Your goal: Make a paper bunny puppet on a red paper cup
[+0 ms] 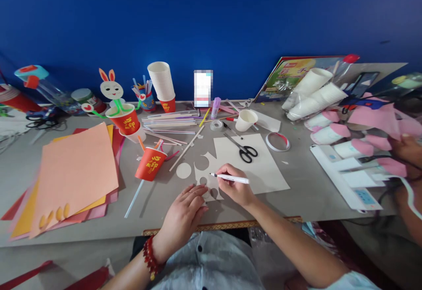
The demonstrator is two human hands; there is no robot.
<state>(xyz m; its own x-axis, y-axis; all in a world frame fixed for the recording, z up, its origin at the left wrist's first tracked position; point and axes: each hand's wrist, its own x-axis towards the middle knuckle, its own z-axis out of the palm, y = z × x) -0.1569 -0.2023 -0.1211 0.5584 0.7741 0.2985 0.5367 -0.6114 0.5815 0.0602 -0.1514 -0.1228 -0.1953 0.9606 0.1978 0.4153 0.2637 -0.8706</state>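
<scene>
My right hand (234, 187) grips a white marker (234, 178), its dark tip pointing left just over or on a cut white paper sheet (211, 172). The sheet has round holes and ragged edges. Flat on its lower left part lies my left hand (187, 206), fingers stretched out. A white paper circle (183, 170) rests left of the sheet. Black-handled scissors (245, 151) lie on a larger white sheet (267, 167) beyond my right hand. To the left, a red paper cup (150, 164) has straws through it.
A rabbit figure (111, 89) stands in red cups behind the coloured paper stack (77, 171). Straws (171, 122), stacked white cups (160, 81), a tape roll (278, 141) and a white cup (246, 120) stand farther back. At right are a white power strip (346, 178) and another person's hand (407, 149).
</scene>
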